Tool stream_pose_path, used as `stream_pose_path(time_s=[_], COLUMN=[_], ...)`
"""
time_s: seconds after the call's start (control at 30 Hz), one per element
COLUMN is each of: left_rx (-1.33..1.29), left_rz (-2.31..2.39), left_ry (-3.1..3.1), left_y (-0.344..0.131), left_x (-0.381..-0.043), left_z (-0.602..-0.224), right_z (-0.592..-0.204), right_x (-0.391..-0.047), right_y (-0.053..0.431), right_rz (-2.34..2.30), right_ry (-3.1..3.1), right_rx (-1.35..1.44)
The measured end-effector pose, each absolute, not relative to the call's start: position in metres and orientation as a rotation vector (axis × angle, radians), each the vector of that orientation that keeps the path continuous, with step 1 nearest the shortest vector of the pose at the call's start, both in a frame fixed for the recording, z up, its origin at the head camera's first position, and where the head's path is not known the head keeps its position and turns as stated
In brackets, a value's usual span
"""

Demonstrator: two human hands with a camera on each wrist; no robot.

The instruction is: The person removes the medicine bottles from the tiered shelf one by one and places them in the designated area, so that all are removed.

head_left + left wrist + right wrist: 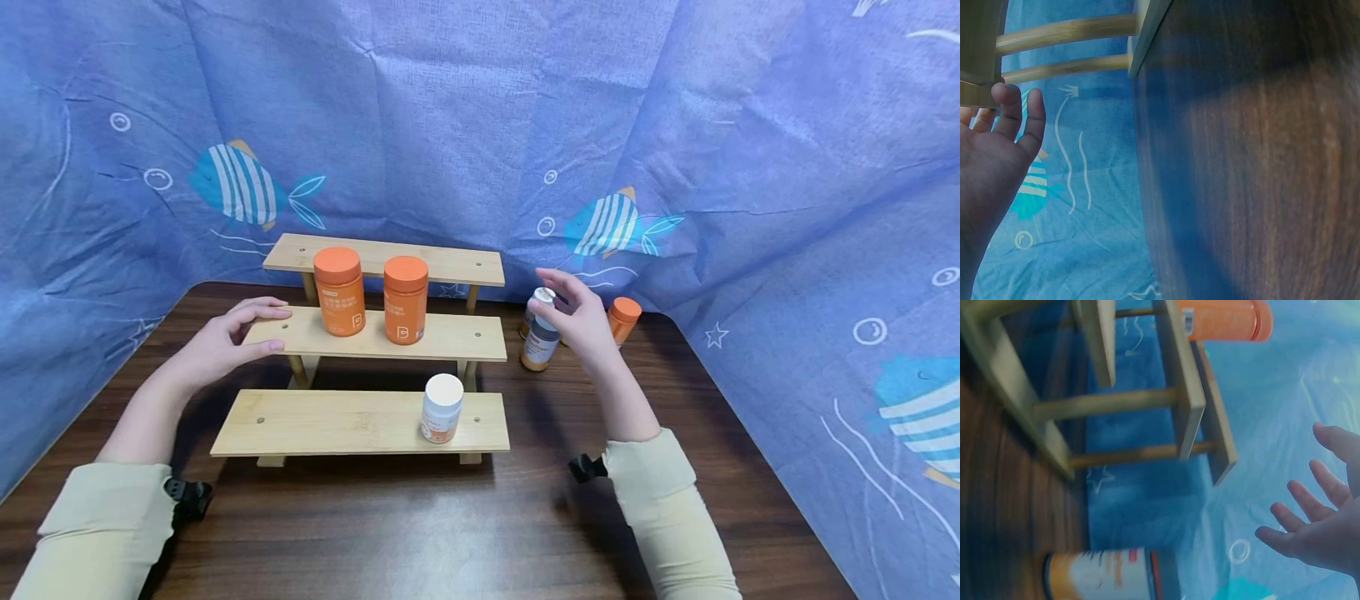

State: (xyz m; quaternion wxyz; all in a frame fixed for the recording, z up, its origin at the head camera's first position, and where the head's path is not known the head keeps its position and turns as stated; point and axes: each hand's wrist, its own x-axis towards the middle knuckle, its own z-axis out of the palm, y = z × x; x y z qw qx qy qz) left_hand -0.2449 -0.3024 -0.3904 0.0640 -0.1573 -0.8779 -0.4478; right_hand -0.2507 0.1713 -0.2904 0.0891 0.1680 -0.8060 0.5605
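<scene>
My left hand (225, 337) grips the left end of the rack's middle shelf (450, 333), thumb toward the front edge and fingers along the back. In the left wrist view its fingers (1034, 119) bend beside the board's end. Two orange jars, one (341, 300) left of the other (405, 308), stand on that shelf. A white bottle (441, 408) stands on the lowest shelf. My right hand (585, 321) is beside a labelled bottle (538, 346) on the table. In the right wrist view its fingers (1297, 500) are spread and hold nothing, with a labelled bottle (1107, 575) below.
The three-tier wooden rack's top shelf (442, 262) bears nothing. Another orange-capped jar (624, 312) stands behind my right hand, and another bottle (524, 321) is partly hidden beside the labelled one. A blue fish-print cloth (450, 117) hangs around the dark wooden table (420, 533).
</scene>
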Motion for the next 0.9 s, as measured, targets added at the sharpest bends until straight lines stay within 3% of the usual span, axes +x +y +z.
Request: stream_pose_path(time_s=[0.9], left_rx=[-0.503], left_rz=[-1.391], left_ry=[-2.620], left_y=[-0.301], left_x=[-0.243], left_z=[-0.389], right_z=[-0.280], right_x=[-0.254], right_y=[0.111], right_rz=[1.763], right_ry=[-2.393], right_rx=[0.720])
